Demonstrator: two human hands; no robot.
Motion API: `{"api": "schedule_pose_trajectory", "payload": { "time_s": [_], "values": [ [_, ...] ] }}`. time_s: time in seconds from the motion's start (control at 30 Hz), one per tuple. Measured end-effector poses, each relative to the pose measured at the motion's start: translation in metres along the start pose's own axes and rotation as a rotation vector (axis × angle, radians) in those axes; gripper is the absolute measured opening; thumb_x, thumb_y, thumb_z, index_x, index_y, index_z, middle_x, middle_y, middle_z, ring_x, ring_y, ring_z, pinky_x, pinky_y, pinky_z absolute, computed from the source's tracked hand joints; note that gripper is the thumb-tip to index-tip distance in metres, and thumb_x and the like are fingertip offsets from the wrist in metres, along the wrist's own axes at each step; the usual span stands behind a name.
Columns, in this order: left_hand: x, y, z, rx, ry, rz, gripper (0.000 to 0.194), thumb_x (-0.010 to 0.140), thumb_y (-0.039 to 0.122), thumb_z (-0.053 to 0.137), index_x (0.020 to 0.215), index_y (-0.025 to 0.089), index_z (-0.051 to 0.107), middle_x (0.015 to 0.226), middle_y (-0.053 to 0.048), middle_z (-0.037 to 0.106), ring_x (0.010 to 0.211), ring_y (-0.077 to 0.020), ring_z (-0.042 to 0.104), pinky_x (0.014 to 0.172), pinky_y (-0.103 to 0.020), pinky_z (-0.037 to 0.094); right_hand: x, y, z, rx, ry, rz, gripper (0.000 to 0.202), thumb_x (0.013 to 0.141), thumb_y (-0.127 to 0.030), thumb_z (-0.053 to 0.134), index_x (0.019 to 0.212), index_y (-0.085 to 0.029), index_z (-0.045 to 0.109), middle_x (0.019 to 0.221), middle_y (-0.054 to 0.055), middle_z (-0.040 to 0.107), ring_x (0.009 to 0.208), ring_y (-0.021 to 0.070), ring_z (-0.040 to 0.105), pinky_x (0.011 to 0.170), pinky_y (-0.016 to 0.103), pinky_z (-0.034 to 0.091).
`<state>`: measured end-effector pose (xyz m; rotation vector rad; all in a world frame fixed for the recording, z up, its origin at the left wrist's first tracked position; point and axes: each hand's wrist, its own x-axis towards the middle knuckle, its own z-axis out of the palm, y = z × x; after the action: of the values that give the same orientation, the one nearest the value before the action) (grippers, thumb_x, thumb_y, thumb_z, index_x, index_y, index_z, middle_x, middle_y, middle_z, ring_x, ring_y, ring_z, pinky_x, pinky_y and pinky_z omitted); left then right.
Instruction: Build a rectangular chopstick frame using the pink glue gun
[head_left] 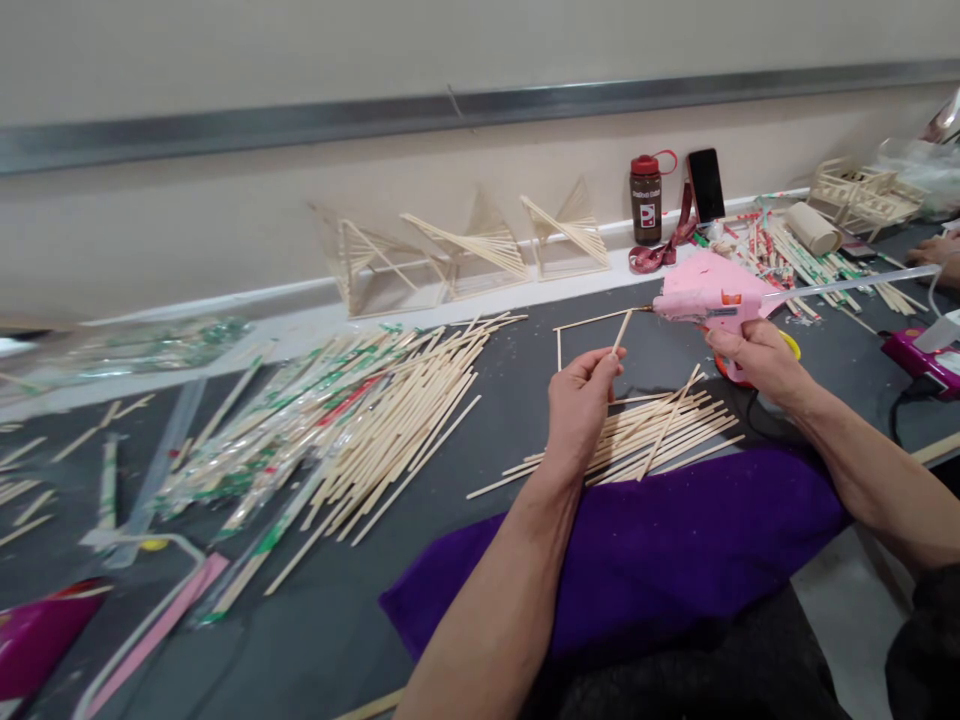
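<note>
My left hand (585, 400) pinches a thin wooden stick (622, 332), whose upper end meets the corner of a stick frame (592, 321) on the dark table (517, 390). My right hand (761, 362) is wrapped round the handle of a pink glue gun (697, 302). The gun's metal nozzle points left, close to the top of the held stick. A clear glue stick (847, 284) juts from the gun's back. Loose wooden sticks (675, 430) lie just below my hands, beside a purple cloth (690, 550).
Stick models (480, 250) stand along the wall. A bottle (646, 200) and a phone (706, 186) are behind the gun. Many sticks (405, 420), some wrapped, cover the left side. At far right are a purple box (919, 360) and another person's hand (937, 250).
</note>
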<state>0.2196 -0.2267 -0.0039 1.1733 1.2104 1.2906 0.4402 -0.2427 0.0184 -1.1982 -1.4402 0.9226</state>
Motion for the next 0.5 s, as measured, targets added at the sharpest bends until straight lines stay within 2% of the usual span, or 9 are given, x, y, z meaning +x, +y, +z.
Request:
{"api": "schedule_pose_trajectory", "payload": {
  "time_s": [0.2, 0.5],
  "values": [
    [-0.0001, -0.0006, 0.0004, 0.042, -0.008, 0.005, 0.037, 0.07, 0.043, 0.069, 0.092, 0.014, 0.078, 0.073, -0.001, 0.065, 0.049, -0.0055, 0.04, 0.046, -0.021, 0.028, -0.0015, -0.0029, 0.0005, -0.144, 0.029, -0.072, 0.042, 0.077, -0.054, 0.063, 0.057, -0.022, 0.044, 0.052, -0.004, 0.034, 0.053, 0.0095, 0.031, 0.049, 0.027, 0.023],
    [0.0003, -0.0022, 0.0006, 0.097, -0.011, 0.017, 0.037, 0.072, 0.043, 0.068, 0.093, 0.014, 0.079, 0.073, -0.001, 0.066, 0.05, -0.0065, 0.041, 0.047, -0.021, 0.03, -0.0024, -0.0057, 0.0001, -0.202, 0.069, -0.094, 0.04, 0.076, -0.051, 0.059, 0.055, -0.022, 0.041, 0.054, -0.004, 0.033, 0.054, 0.0098, 0.029, 0.052, 0.029, 0.022]
  ]
}}
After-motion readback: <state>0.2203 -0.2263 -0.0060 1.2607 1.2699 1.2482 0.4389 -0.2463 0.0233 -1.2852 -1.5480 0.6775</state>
